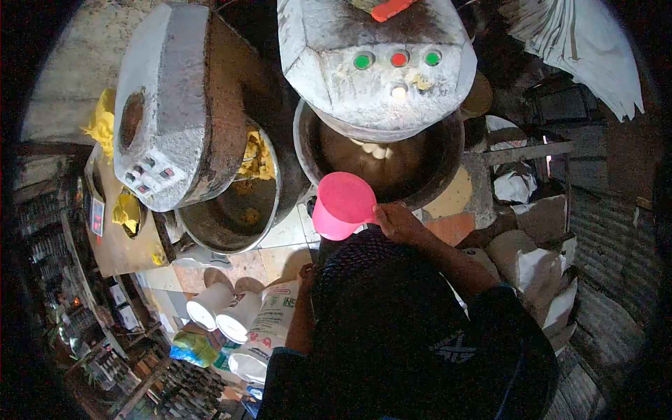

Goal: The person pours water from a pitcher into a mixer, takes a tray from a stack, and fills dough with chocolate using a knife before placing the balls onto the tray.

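My right hand (397, 224) is closed on the side of a pink plastic dipper (343, 206), holding it at the front rim of a large mixer bowl (448, 157). The fingers hide the dipper's handle. Inside that bowl, pale dough (376, 150) shows beneath the mixer head (381, 98). My left hand (306, 274) hangs low at my side, close to a printed white sack (275, 315). It is dark and partly cut off by my clothing, so its fingers do not show clearly.
A second mixer (164, 105) stands at left, with yellow dough (257, 157) in its bowl. White buckets (210, 308) sit on the tiled floor beside the sack. A board (122, 245) is at far left; paper sacks (539, 273) are piled at right.
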A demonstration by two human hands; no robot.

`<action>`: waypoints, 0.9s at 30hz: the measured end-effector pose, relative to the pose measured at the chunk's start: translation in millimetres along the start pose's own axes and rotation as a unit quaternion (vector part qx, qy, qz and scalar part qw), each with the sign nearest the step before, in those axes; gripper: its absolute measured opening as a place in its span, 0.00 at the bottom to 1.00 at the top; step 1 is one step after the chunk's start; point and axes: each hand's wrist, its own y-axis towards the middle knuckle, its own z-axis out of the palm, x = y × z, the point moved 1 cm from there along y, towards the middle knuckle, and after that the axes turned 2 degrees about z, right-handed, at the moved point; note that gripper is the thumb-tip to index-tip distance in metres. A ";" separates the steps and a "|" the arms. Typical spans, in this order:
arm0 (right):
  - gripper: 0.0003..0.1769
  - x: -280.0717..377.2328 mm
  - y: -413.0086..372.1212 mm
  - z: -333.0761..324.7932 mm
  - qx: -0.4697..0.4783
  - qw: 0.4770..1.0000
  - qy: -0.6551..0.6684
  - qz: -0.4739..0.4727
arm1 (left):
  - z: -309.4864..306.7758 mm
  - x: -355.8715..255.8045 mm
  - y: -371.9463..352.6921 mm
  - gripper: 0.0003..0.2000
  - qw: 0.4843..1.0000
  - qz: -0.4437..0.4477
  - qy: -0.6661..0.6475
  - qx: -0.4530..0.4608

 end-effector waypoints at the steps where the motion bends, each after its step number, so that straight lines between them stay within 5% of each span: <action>1: 0.28 8.4 1.3 -6.2 0.000 1.000 0.000 0.001 | 0.9 8.9 0.7 0.15 1.000 0.007 0.002 -0.001; 3: 0.28 21.5 4.3 -18.3 0.056 0.991 0.074 0.099 | 0.4 15.8 3.6 0.15 0.999 0.038 0.005 0.000; 5: 0.27 8.7 4.3 -10.4 0.060 0.992 0.060 0.097 | -7.4 15.3 1.2 0.14 0.983 0.135 0.117 0.031; 9: 0.21 -2.8 2.7 -2.9 0.064 0.992 0.064 0.083 | -9.1 -18.6 -7.2 0.16 0.963 0.088 0.229 0.108; 11: 0.22 -1.2 0.0 -3.5 0.044 0.998 0.017 0.038 | -10.9 -63.6 -25.4 0.17 0.983 -0.080 0.164 0.008; 14: 0.22 5.1 2.4 -10.4 0.058 0.998 -0.011 0.019 | -12.8 -60.6 -30.2 0.17 0.998 0.036 0.048 -0.008; 21: 0.18 -17.6 1.2 3.7 0.059 0.996 0.051 0.038 | -9.5 -41.8 -14.7 0.17 0.984 -0.009 0.167 0.062; 23: 0.21 -23.6 -2.5 7.6 0.050 0.998 0.025 0.023 | -14.7 -78.1 -35.8 0.17 1.000 -0.015 0.017 -0.001; 27: 0.24 -26.8 -5.1 11.2 0.058 0.998 -0.010 0.027 | 0.3 -6.8 -12.3 0.18 0.998 -0.010 0.050 -0.038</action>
